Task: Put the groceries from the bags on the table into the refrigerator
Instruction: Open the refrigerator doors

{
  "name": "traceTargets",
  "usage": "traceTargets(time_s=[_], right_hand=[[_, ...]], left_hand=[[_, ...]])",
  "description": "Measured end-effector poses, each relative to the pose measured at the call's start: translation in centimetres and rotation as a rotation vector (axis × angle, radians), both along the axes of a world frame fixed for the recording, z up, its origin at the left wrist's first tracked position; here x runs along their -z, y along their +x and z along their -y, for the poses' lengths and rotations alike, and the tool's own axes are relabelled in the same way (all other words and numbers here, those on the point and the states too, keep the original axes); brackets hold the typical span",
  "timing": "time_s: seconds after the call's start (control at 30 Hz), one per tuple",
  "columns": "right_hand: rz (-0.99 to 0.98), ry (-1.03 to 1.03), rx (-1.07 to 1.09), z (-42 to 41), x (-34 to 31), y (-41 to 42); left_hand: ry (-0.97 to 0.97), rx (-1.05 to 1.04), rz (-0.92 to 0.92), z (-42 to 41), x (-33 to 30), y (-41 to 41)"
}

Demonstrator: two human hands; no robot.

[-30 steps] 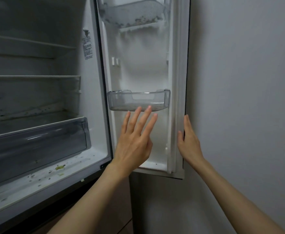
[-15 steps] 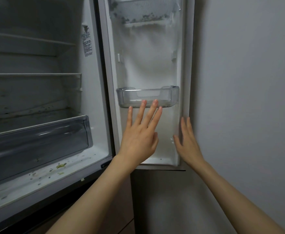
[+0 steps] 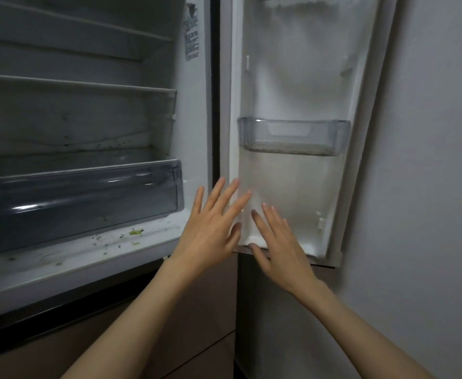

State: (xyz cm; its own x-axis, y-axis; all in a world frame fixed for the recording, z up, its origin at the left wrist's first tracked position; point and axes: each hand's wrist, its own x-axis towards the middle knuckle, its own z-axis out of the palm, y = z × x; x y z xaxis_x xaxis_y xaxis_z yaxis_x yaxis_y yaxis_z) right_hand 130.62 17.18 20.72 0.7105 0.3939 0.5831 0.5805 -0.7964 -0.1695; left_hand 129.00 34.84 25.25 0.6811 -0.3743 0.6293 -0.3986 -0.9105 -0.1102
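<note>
Your refrigerator stands open in front of you, and as far as this view shows, nothing has gone into it: the upper shelves carry no food, the clear drawer looks bare, and the door bin holds only some grime along its bottom. The groceries, their bags and the counter they sit on are all out of view, so you cannot tell from here how many items wait for you. I judge the task to be at its very start, with the door swung wide and every item left to fetch and place.

Your left hand is held up with fingers straight and spread, in front of the door's hinge-side edge, holding nothing. Your right hand is likewise flat and empty, fingers extended over the lower inner panel of the door; whether they actually press on it is unclear through the blur. Neither grip carries any grocery.

On the white ledge below the drawer lie dark crumbs and a small green scrap. A plain wall runs just right of the door.
</note>
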Motion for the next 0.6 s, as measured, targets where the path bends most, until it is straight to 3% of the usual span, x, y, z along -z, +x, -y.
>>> traceTargets(time_s=[0.17, 0.37, 0.47, 0.6], right_hand=[[-0.127, 0.029, -0.163, -7.7, 0.8, 1.4], [-0.278, 0.144, -0.362, -18.2, -0.1, 4.5], [-0.463, 0.335, -0.383, -22.5, -1.5, 7.0], [-0.919, 0.875, -0.411, -27.4, -4.1, 11.1]], left_hand=[[-0.183, -0.183, -0.13, -8.8, 3.3, -1.5], [-0.75, -0.285, -0.195, -17.4, 3.6, -1.0], [-1.2, -0.319, -0.23, -21.5, 3.1, 1.1], [-1.991, -0.098, -0.297, -27.3, 1.6, 4.2]])
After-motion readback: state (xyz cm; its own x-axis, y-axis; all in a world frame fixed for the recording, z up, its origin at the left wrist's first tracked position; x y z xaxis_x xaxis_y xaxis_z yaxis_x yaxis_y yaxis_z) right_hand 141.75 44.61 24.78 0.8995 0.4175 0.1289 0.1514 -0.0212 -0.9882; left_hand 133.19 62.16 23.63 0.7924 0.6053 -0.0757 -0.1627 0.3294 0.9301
